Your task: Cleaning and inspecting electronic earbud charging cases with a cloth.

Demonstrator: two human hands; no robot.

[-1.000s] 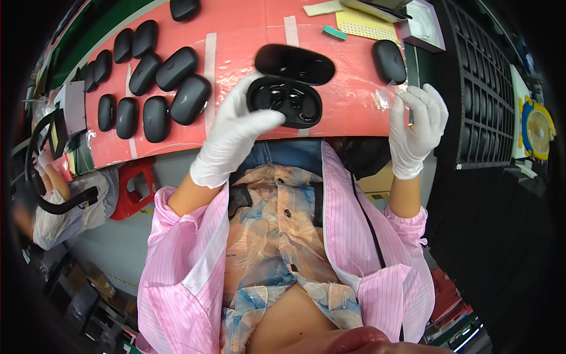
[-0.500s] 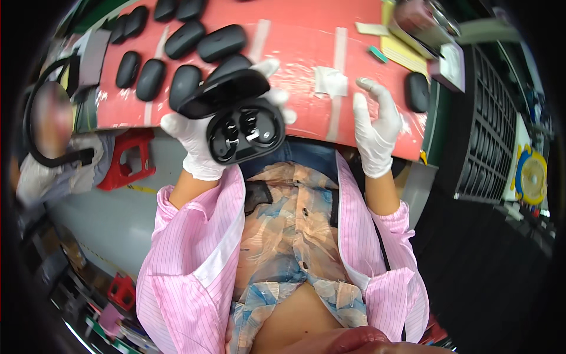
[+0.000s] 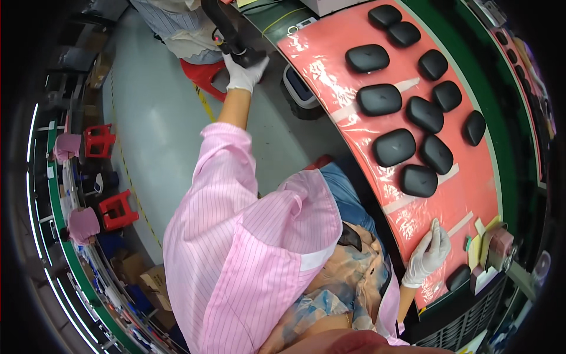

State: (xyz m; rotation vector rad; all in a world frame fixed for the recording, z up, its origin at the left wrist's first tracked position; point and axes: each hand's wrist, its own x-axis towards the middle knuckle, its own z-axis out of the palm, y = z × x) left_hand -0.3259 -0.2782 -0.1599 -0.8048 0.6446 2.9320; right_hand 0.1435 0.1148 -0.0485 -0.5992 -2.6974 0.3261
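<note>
My left arm stretches far out to the left. Its white-gloved left hand [image 3: 243, 75] is closed round a black earbud case [image 3: 252, 58], small and partly hidden at this distance. A thick black curved arm [image 3: 219, 22] with a small red light comes down just behind it. At the near end of the red mat [image 3: 330, 76], my gloved right hand [image 3: 429, 255] has its fingers drawn together; whatever they may hold is hidden. Several shut black cases [image 3: 394, 147] lie beyond it on the mat, and one more black case [image 3: 458, 277] lies beside its wrist.
A seated person in a striped garment [image 3: 177, 23] is at the upper left by a red stool [image 3: 203, 76]. A grey bin [image 3: 300, 88] stands below the table edge. A small pink-and-yellow stand [image 3: 498, 245] and a black rack [image 3: 454, 324] are right of my right hand.
My view has swung left. My left hand has carried the earbud case from above the mat out to the left. My right hand's spread fingers have come together near the mat.
</note>
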